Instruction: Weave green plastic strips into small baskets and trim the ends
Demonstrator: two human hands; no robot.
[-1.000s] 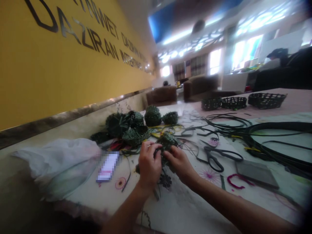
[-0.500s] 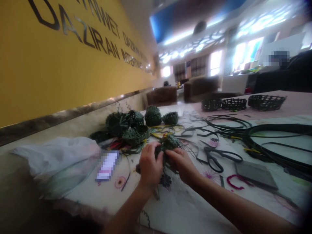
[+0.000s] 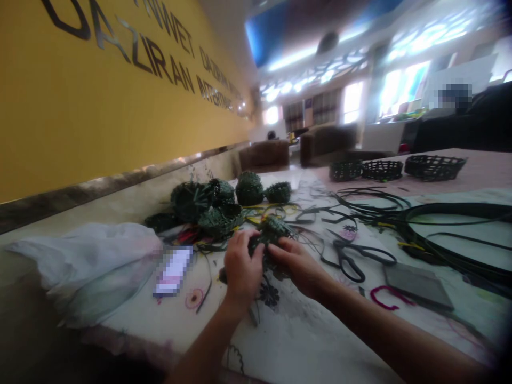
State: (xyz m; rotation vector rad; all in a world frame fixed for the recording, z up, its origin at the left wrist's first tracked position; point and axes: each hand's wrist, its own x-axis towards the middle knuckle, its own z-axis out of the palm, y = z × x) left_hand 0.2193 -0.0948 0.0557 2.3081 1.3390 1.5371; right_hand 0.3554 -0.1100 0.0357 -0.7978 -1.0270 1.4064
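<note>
A small dark green woven piece (image 3: 276, 228), shaped like a little basket, is held between both hands above the table. My left hand (image 3: 242, 264) wraps its left side, with the thumb on the near face. From the right, my right hand (image 3: 298, 261) grips it with fingertips and thumb pressed against the weave. The piece's underside is hidden behind the hands. Black-handled scissors (image 3: 352, 261) lie spread on the cloth right of my right hand. Several finished-looking woven pieces, among them a round one (image 3: 248, 188), are grouped just beyond my left hand.
Coiled dark green strips (image 3: 412, 226) lie at the right, with loose strips scattered towards the middle. Three openwork baskets (image 3: 435, 167) stand at the far right. A grey flat block (image 3: 418, 286) lies near a magenta curved strand (image 3: 374, 297). A phone (image 3: 173, 271) and white plastic bag (image 3: 96, 250) are at left.
The view has shifted slightly. Both hands keep their hold on the woven piece, and the right fingers have moved a little against it.
</note>
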